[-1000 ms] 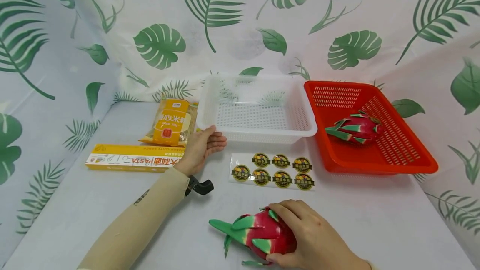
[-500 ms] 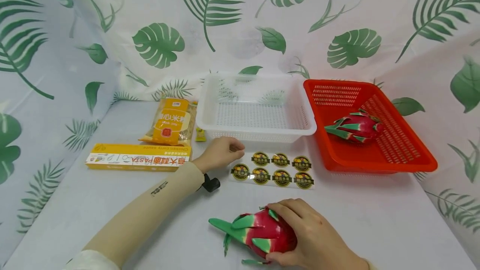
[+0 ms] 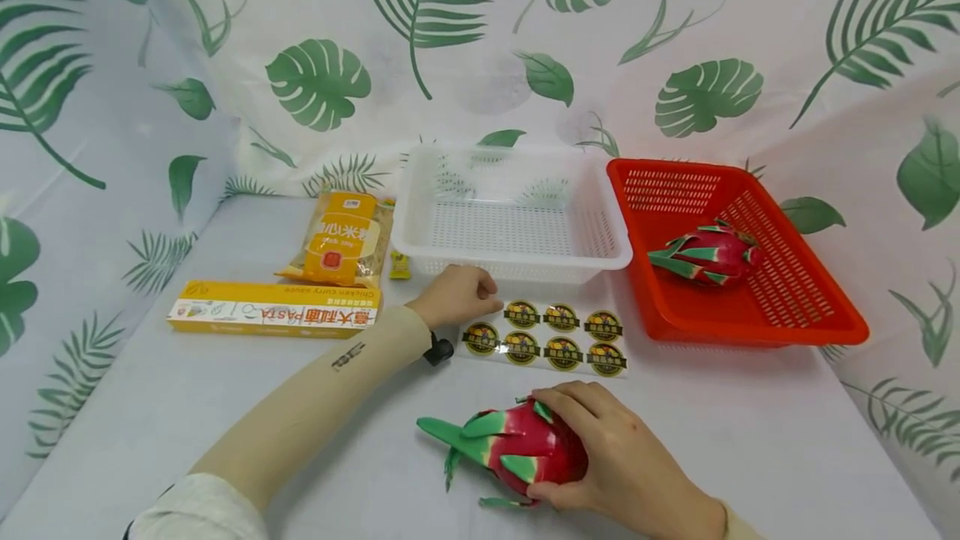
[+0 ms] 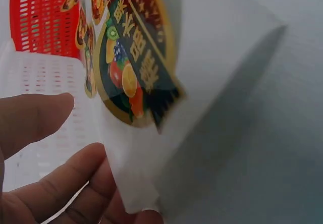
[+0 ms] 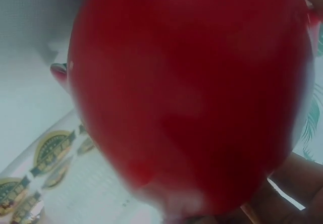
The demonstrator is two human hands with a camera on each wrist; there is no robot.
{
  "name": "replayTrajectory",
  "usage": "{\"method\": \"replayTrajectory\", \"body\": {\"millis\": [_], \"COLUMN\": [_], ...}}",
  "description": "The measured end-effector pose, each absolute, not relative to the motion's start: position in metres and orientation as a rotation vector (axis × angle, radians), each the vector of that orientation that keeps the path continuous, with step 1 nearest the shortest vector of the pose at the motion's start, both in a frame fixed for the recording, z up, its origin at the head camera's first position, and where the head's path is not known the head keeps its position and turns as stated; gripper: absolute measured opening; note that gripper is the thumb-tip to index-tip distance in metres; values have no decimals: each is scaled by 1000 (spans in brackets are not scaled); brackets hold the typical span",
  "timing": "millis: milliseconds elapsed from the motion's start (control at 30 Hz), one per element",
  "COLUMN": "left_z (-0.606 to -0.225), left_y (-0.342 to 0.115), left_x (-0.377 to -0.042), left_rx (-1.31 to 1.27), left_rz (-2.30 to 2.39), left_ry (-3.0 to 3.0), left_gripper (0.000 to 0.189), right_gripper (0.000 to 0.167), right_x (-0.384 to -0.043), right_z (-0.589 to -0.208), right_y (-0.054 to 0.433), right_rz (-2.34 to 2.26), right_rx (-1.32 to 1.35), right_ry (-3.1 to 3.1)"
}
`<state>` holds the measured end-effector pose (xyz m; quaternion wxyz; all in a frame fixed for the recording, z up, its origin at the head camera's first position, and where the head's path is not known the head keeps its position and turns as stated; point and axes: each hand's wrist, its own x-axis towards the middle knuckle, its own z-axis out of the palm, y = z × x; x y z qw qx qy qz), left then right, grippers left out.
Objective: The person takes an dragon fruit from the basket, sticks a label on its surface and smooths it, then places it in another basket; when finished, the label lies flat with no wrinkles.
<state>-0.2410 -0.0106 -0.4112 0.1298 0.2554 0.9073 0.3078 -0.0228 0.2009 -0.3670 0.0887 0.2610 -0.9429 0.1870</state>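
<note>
Dragon fruit (image 3: 528, 444) gripped at six o'clock, white desk (image 3: 712, 423)

Leaf-printed cloth (image 3: 465, 77) encloses the desk from nine through twelve to three. The right hand (image 3: 618, 457) curls its fingers round the fruit, long axis nearly crosswise, green tip pointing just past nine. The left hand (image 3: 455, 294), thumb apart from loose fingers, sits at the ten o'clock corner of a sticker sheet (image 3: 542, 333).

Fruit (image 3: 536, 450): smooth glossy skin, looks plastic; sheet (image 3: 542, 336): smooth, shiny print, paper or plastic n/k; white bskt (image 3: 517, 262) + red bskt (image 3: 757, 332): smooth plastic, slight sheen; bag (image 3: 345, 240): glossy plastic film; box (image 3: 273, 308): printed card; sleeve (image 3: 315, 407): matt cloth
</note>
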Motion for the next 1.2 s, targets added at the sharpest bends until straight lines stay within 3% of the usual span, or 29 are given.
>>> {"method": "replayTrajectory", "body": {"millis": [133, 367, 733, 933, 1200], "left_z": [-412, -415, -414, -416, -418], "left_y": [-5, -8, -10, -14, -18], "left_x": [-241, -244, -242, -243, -244], "left_rx": [773, 807, 776, 683, 565], "left_rz": [849, 907, 1011, 1100, 1169], "left_ry": [2639, 2557, 2439, 2374, 2340], "left_gripper": [36, 22, 16, 18, 20], "right_gripper": [76, 28, 26, 27, 8], "right_x": [-33, -91, -171, -186, -195], "right_z": [-365, -368, -399, -404, -407], "right_y": [211, 230, 216, 205, 198], "right_rz": [783, 1020, 712, 632, 742], "right_rx": [717, 467, 509, 508, 600], "right_ry": [-2834, -2895, -2950, -2974, -2906]}}
